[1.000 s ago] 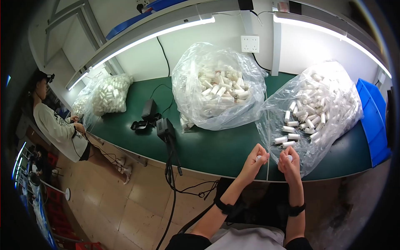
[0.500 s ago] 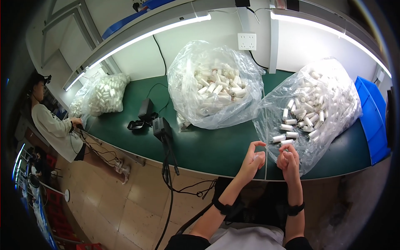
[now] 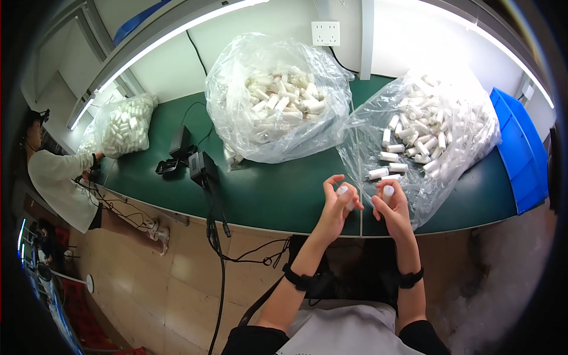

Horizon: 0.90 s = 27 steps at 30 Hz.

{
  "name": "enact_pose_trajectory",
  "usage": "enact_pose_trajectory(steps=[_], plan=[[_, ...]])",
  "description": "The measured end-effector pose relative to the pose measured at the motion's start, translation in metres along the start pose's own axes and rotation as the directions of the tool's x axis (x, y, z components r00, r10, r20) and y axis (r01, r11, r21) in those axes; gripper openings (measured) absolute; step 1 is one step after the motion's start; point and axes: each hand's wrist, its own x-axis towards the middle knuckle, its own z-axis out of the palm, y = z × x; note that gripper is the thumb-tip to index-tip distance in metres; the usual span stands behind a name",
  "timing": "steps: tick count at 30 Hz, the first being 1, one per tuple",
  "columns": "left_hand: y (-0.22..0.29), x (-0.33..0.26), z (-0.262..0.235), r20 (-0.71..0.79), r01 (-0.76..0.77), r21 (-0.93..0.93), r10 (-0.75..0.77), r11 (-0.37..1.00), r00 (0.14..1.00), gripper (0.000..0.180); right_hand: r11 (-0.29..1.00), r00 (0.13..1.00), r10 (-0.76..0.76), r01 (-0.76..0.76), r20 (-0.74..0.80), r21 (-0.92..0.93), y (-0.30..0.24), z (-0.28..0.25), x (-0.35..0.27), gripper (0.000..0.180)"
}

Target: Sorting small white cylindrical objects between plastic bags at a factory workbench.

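Fingers point(image 3: 328, 188) of the left hand point(image 3: 334, 210) grip one white cylinder point(image 3: 342, 190), the right hand's point(image 3: 395, 208) a second cylinder point(image 3: 387, 191)! Beyond, a clear plastic bag point(image 3: 480, 133) bulges with more.

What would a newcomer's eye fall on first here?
A big clear bag of white cylinders sits on the green table; a second bag lies to its right, beside a blue bin. At the near edge, the left hand and right hand each hold a cylinder.

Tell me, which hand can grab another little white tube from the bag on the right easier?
Probably the right hand: it is closer to the loose white tubes in that bag, while the left hand is farther left. Both seem to hold one, though.
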Motion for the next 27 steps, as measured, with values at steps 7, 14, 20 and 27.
enact_pose_trajectory(steps=[7, 14, 20, 27], plan=[[0.001, 0.003, -0.004, -0.088, 0.083, -0.023, -0.085, 0.996, 0.992, 0.056, 0.997, 0.989, -0.046, 0.036, 0.139, 0.076, 0.010, -0.012, 0.006, 0.041], [-0.002, 0.000, -0.001, -0.080, 0.080, 0.017, -0.079, 0.997, 0.994, 0.051, 0.997, 0.992, -0.076, 0.074, 0.096, 0.024, 0.011, -0.011, 0.003, 0.036], [0.000, -0.001, -0.003, -0.019, 0.104, 0.135, -0.102, 0.985, 0.995, 0.040, 0.994, 0.997, -0.074, 0.072, 0.013, 0.087, 0.010, -0.007, 0.004, 0.036], [-0.001, 0.001, -0.002, -0.042, 0.055, 0.227, -0.047, 0.972, 0.998, 0.034, 0.982, 0.996, -0.044, 0.029, 0.075, 0.189, 0.014, -0.013, 0.007, 0.021]])
